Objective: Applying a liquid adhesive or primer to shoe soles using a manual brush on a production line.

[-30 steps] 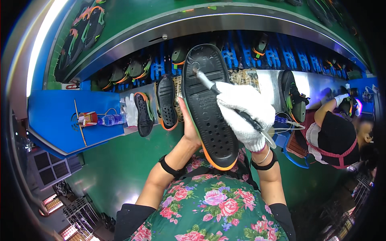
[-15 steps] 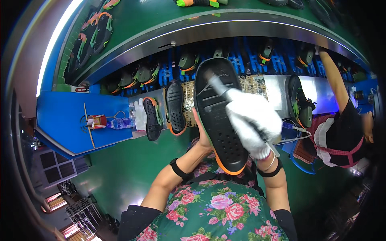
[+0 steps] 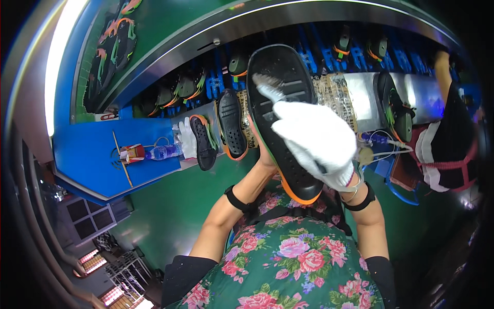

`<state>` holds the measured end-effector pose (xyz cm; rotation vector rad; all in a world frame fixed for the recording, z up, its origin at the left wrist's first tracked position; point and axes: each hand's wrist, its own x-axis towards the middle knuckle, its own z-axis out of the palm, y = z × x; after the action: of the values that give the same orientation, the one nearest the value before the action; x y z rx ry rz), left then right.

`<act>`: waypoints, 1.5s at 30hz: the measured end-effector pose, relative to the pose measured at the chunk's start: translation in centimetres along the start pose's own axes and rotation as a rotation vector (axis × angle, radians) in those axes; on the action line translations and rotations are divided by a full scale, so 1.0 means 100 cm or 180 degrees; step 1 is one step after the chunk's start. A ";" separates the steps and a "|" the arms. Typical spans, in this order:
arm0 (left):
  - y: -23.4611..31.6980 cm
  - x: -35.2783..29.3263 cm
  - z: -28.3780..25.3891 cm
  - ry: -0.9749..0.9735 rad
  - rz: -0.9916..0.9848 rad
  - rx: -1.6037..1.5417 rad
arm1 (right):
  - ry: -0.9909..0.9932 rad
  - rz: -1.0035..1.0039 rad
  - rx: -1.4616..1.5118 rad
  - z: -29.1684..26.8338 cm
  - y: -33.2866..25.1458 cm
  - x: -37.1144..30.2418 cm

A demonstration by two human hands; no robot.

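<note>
A large black shoe sole (image 3: 278, 61) with an orange rim at its lower end is held up in front of me, its grooved and dimpled face showing. My left hand (image 3: 263, 146) is bare and grips the sole's left side, with most of its fingers hidden behind it. A white knit glove covers my right hand (image 3: 316, 139), which is closed round a brush (image 3: 274, 95). The blurred bristles lie over the upper part of the sole, just above the raised bars.
Two more soles, one black (image 3: 230, 123) and one orange-edged (image 3: 204, 141), lie left on the bench beside a white glove (image 3: 187, 138) and a bottle (image 3: 163, 152). Shoes sit on blue holders behind. At right, another shoe (image 3: 392, 108) lies near a co-worker (image 3: 442, 147).
The view has shifted, so the sole and bench things sit higher in the picture. On the sole, the brush has moved slightly, and my gloved hand covers more of the sole's middle.
</note>
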<state>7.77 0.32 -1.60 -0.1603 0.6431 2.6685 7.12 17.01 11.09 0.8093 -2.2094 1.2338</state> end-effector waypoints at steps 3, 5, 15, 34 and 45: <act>0.003 0.002 -0.003 -0.0379 -0.0116 -0.0257 | -0.0089 0.0441 0.0474 0.010 0.009 -0.032; 0.004 0.003 -0.005 -0.0505 -0.0167 -0.0368 | -0.0227 0.0783 0.0965 0.011 0.010 -0.031; 0.009 0.002 -0.013 -0.0723 -0.0293 -0.0541 | 0.0064 -0.0007 0.1364 0.011 0.016 -0.021; 0.040 0.020 0.006 -0.1138 -0.0850 -0.0215 | -0.0797 0.0272 0.1413 0.019 0.015 -0.054; 0.057 0.028 0.018 -0.1250 -0.0741 -0.0036 | -0.0244 0.0324 0.1174 0.014 0.012 -0.053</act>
<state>2.87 -2.56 1.81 0.2651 0.4510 2.3828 9.84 17.66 6.24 0.9031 -2.1340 1.7195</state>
